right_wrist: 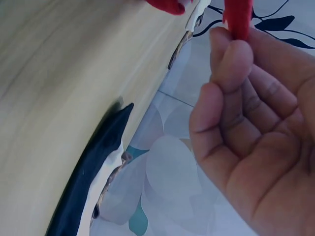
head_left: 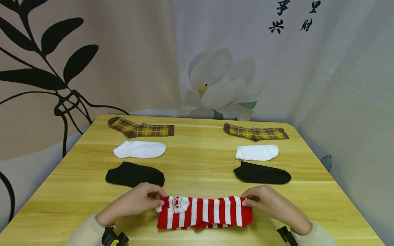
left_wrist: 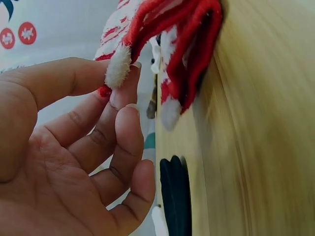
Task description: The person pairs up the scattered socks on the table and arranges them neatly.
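Observation:
A red-and-white striped sock with a Santa face is stretched sideways near the front of the table. My left hand pinches its corner at the Santa end, thumb against fingers. At the plain red end, my right hand pinches the other corner. More striped fabric shows under its lower edge. In the left wrist view, the left hand grips a white fluffy bit at a red edge, and a second red fold hangs beside it. The right wrist view has the right hand pinching red fabric.
Behind the hands lie black socks at left and right, the right one apart from the hand. Farther back are white socks, then brown-yellow plaid socks. A printed curtain hangs past the wooden table.

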The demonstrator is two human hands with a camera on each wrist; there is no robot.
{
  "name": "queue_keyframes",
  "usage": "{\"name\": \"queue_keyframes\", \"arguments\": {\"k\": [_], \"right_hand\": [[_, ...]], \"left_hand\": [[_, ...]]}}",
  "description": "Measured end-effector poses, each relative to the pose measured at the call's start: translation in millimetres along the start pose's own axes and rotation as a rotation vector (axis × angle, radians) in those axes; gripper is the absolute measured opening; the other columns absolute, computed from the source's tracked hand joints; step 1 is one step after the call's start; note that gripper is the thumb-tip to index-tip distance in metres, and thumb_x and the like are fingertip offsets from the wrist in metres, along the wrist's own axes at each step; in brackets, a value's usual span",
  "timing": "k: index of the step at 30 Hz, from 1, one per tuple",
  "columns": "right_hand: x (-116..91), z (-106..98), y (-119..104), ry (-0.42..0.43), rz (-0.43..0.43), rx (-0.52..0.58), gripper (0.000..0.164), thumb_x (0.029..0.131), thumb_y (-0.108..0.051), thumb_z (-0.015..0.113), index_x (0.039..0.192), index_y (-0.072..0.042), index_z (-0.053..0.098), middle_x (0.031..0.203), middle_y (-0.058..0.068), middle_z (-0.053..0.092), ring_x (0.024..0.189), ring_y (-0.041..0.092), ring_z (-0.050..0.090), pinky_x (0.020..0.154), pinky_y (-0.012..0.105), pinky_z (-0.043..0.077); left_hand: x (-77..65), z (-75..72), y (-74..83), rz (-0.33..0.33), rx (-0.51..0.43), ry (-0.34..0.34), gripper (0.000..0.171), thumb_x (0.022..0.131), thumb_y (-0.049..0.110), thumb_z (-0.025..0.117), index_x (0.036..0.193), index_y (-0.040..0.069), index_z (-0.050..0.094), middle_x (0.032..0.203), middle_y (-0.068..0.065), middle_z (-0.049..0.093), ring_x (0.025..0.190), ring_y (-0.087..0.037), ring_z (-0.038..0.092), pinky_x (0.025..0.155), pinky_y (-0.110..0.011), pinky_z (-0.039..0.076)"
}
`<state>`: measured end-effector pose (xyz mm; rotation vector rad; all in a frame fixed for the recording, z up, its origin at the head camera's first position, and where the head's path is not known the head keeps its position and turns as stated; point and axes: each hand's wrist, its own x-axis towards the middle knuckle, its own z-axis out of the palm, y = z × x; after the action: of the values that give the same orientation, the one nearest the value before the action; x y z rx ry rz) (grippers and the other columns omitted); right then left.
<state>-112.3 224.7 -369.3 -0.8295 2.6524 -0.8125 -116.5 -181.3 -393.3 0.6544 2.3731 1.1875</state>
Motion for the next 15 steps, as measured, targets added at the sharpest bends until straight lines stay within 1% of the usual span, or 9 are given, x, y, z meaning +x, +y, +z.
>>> {"name": "queue_keyframes", "arguments": {"k": [6, 11, 15], "right_hand": [[6, 8, 0, -0.043, -0.001, -0.001, 0.010, 0.087, -0.013, 0.070, 0.094, -0.007, 0.073, 0.082, -0.007, 0.070, 0.069, -0.005, 0.054, 0.062, 0.018, 0.049], [11, 15, 2, -0.072, -0.004, -0.040, 0.010, 0.086, -0.011, 0.070, 0.094, -0.008, 0.071, 0.078, -0.009, 0.067, 0.067, -0.005, 0.052, 0.062, 0.018, 0.048], [13, 20, 2, -0.095, 0.000, -0.056, 0.011, 0.086, -0.010, 0.070, 0.096, -0.008, 0.070, 0.076, -0.009, 0.066, 0.066, -0.004, 0.052, 0.061, 0.017, 0.047]], "left_hand": [[-2.9, 1.2, -7.0, -0.008, 0.033, 0.006, 0.010, 0.089, 0.015, 0.067, 0.096, 0.009, 0.070, 0.084, 0.004, 0.065, 0.071, -0.003, 0.053, 0.061, -0.020, 0.046], [0.3, 5.9, -9.2, -0.026, 0.079, 0.002, 0.010, 0.088, 0.013, 0.067, 0.096, 0.008, 0.069, 0.078, 0.004, 0.062, 0.065, -0.005, 0.050, 0.057, -0.021, 0.044], [2.6, 9.7, -9.9, -0.058, 0.119, 0.005, 0.009, 0.088, 0.012, 0.068, 0.096, 0.008, 0.069, 0.075, 0.005, 0.060, 0.060, -0.006, 0.049, 0.054, -0.021, 0.043]]}}
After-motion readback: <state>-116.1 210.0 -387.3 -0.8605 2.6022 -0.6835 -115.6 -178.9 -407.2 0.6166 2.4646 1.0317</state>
